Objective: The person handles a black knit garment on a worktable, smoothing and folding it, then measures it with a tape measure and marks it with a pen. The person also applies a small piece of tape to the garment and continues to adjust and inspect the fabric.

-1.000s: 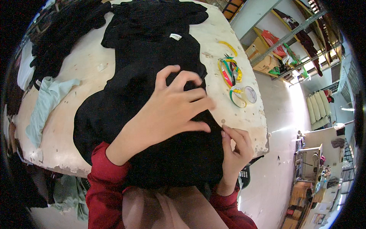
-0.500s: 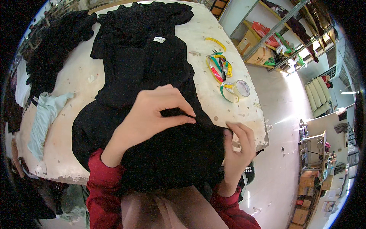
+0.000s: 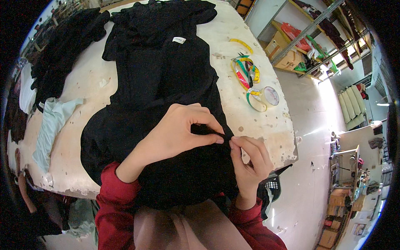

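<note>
A black garment (image 3: 166, 79) with a small white label (image 3: 179, 40) lies stretched along the table, its near part hanging over the front edge towards me. My left hand (image 3: 177, 131) pinches a fold of the black cloth between thumb and forefinger. Right beside it, my right hand (image 3: 252, 158) pinches the garment's right edge, the two sets of fingertips nearly touching. What lies inside the pinched fold cannot be made out.
On the table (image 3: 266, 129), a tangled measuring tape (image 3: 248, 75) and a roll of tape (image 3: 270, 96) lie to the right. More black cloth (image 3: 68, 50) and a pale blue cloth (image 3: 54, 125) are at left. Shelving with a cardboard box (image 3: 285, 52) stands at far right.
My right hand has moved left along the garment's edge to meet my left hand, which has shifted slightly right and down. The view has also shifted slightly.
</note>
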Motion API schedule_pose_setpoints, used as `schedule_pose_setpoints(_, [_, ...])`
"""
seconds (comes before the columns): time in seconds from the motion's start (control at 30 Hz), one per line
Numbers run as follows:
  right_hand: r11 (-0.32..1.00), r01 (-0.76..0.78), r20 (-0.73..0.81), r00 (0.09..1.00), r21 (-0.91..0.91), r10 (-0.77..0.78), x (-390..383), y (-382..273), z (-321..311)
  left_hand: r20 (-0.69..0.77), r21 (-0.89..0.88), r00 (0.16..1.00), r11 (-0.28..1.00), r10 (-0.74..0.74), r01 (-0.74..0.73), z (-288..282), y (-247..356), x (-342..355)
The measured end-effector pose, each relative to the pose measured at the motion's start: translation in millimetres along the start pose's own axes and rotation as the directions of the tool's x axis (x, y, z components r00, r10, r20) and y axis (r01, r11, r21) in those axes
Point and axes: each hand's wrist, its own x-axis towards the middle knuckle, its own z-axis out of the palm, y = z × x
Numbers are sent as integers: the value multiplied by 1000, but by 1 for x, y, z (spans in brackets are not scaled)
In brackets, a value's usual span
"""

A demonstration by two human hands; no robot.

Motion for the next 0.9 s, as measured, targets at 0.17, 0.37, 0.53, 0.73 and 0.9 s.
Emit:
schedule_pose_setpoints(0.17, [996, 89, 40, 995, -28, -88, 1, 1, 0, -3, 93, 1000, 995, 26, -26, -3, 0, -3])
schedule_pose_setpoints(0.37, [987, 154, 56, 987, -52, -151, -2, 11, -10, -165, 460, 985, 887, 49, 33, -12, 10, -32])
schedule_pose_setpoints(0.53, [977, 211, 84, 974, -19, -209, -8, 15, -12, -325, 353, 943, 917, -68, 188, -11, 20, -68])
schedule_pose_setpoints(0.73, [975, 215, 87, 972, 52, -219, -16, 13, -6, -499, 170, 858, 956, -126, 239, 8, 12, -93])
schedule_pose_setpoints(0.9, [971, 228, 61, 971, 71, -233, -22, 16, -2, -577, 195, 813, 955, -73, 224, 16, 3, -101])
